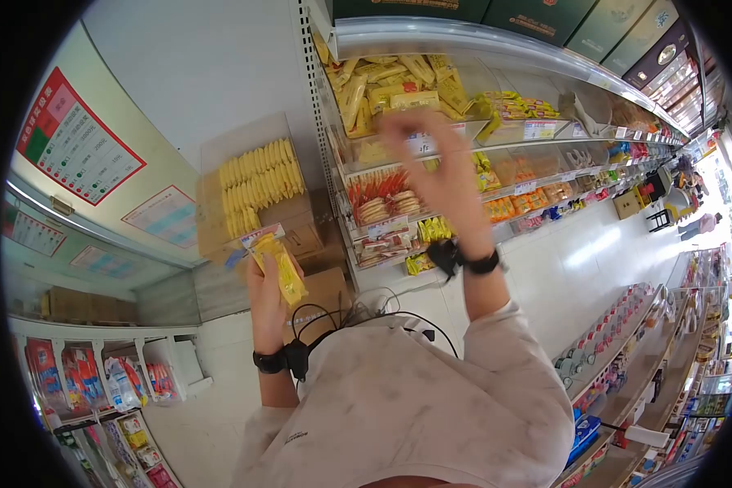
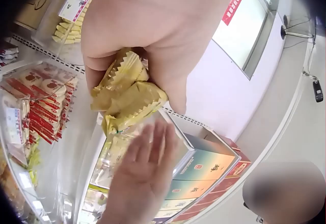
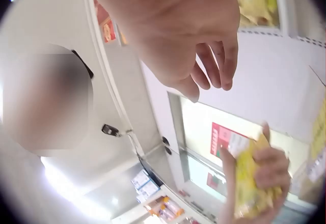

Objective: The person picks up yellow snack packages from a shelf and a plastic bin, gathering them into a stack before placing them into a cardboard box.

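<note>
My left hand (image 1: 267, 286) grips several yellow snack packets (image 1: 286, 275) in crinkled wrappers, low in front of the clear bin on the left. Up close in the left wrist view, thumb and fingers wrap the packets (image 2: 133, 99), whose serrated ends stick out. My right hand (image 1: 443, 167), blurred in the head view, is raised in front of the top shelf. Larger yellow packets (image 1: 394, 81) fill the shelf bin behind it. Nothing lies between its loosely bent fingers (image 3: 226, 66) in the right wrist view.
A clear bin (image 1: 211, 203) holds neat rows of yellow packets (image 1: 256, 175) above cardboard boxes (image 1: 325, 297). Shelves of bagged snacks (image 1: 520, 203) run off to the right. Red-striped packs (image 1: 378, 195) sit on the second shelf. A door with a red-bordered poster (image 1: 81, 138) stands at left.
</note>
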Demonstrator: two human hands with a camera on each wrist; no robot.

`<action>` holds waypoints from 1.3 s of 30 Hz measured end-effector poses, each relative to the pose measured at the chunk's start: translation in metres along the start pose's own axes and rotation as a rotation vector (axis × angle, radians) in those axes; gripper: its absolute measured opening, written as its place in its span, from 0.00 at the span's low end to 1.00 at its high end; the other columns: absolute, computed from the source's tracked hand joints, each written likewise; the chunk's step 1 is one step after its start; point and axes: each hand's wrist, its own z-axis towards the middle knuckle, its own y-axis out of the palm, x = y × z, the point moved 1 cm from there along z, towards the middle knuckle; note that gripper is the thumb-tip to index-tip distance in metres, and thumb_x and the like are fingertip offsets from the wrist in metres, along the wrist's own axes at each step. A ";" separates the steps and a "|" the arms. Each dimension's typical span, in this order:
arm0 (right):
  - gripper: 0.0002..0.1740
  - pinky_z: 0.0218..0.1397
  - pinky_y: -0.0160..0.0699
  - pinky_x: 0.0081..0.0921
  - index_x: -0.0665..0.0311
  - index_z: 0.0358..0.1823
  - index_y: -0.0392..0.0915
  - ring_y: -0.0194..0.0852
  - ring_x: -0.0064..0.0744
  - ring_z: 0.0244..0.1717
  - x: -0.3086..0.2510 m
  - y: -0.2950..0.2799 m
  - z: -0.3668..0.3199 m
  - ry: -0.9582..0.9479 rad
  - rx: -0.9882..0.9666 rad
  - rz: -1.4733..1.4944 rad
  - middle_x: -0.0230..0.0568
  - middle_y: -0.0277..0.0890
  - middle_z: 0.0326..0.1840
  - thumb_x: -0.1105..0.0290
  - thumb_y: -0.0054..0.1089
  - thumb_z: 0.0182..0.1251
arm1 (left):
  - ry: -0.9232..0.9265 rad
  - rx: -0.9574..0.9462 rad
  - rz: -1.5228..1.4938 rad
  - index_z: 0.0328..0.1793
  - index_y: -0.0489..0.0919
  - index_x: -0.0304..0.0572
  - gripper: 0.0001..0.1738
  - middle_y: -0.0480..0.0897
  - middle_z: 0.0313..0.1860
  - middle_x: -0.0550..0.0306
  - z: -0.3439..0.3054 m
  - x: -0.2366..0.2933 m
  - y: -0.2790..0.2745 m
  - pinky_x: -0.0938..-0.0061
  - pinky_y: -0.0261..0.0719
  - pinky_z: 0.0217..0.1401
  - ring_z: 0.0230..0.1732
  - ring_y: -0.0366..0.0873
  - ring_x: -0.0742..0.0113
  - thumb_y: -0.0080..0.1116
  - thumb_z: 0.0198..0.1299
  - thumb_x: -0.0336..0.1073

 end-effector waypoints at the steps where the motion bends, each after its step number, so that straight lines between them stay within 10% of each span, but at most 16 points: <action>1: 0.12 0.56 0.81 0.34 0.65 0.53 0.82 0.84 0.47 0.51 0.014 -0.015 0.019 -0.029 0.040 -0.082 0.48 0.85 0.49 0.74 0.64 0.69 | 0.017 0.020 0.010 0.73 0.70 0.43 0.24 0.80 0.39 0.57 0.002 0.003 0.001 0.74 0.81 0.35 0.32 0.80 0.70 0.46 0.82 0.50; 5: 0.20 0.59 0.80 0.39 0.65 0.56 0.82 0.84 0.51 0.55 0.118 -0.051 0.058 0.105 -0.252 -0.387 0.51 0.85 0.53 0.72 0.68 0.62 | 0.004 0.114 -0.037 0.74 0.72 0.43 0.26 0.80 0.36 0.58 0.007 0.004 0.003 0.76 0.80 0.35 0.32 0.79 0.72 0.49 0.81 0.51; 9: 0.22 0.51 0.81 0.32 0.64 0.56 0.84 0.84 0.39 0.47 0.118 -0.050 0.069 0.141 -0.410 -0.507 0.46 0.85 0.49 0.66 0.72 0.61 | 0.034 0.137 -0.032 0.74 0.73 0.43 0.26 0.80 0.35 0.59 0.006 0.009 0.006 0.77 0.80 0.35 0.31 0.79 0.73 0.49 0.81 0.50; 12: 0.20 0.57 0.79 0.39 0.63 0.55 0.84 0.79 0.50 0.56 0.095 -0.050 0.076 0.285 -0.376 -0.437 0.50 0.81 0.58 0.72 0.71 0.58 | 0.056 0.159 -0.014 0.74 0.72 0.43 0.25 0.80 0.35 0.59 0.001 0.012 0.002 0.76 0.80 0.35 0.31 0.79 0.72 0.49 0.81 0.50; 22: 0.24 0.49 0.78 0.35 0.55 0.52 0.88 0.75 0.41 0.50 0.021 -0.009 -0.010 -0.513 0.156 -0.455 0.40 0.75 0.49 0.85 0.71 0.54 | 0.069 0.220 -0.052 0.73 0.72 0.43 0.27 0.80 0.37 0.59 -0.001 0.021 0.009 0.75 0.82 0.36 0.32 0.79 0.72 0.44 0.82 0.54; 39: 0.25 0.57 0.79 0.36 0.64 0.64 0.81 0.72 0.47 0.58 -0.043 0.127 -0.095 -0.082 -0.301 0.172 0.47 0.72 0.59 0.76 0.69 0.64 | 0.153 0.199 -0.314 0.72 0.70 0.43 0.23 0.79 0.55 0.59 0.013 -0.010 0.014 0.74 0.82 0.53 0.53 0.80 0.71 0.53 0.80 0.47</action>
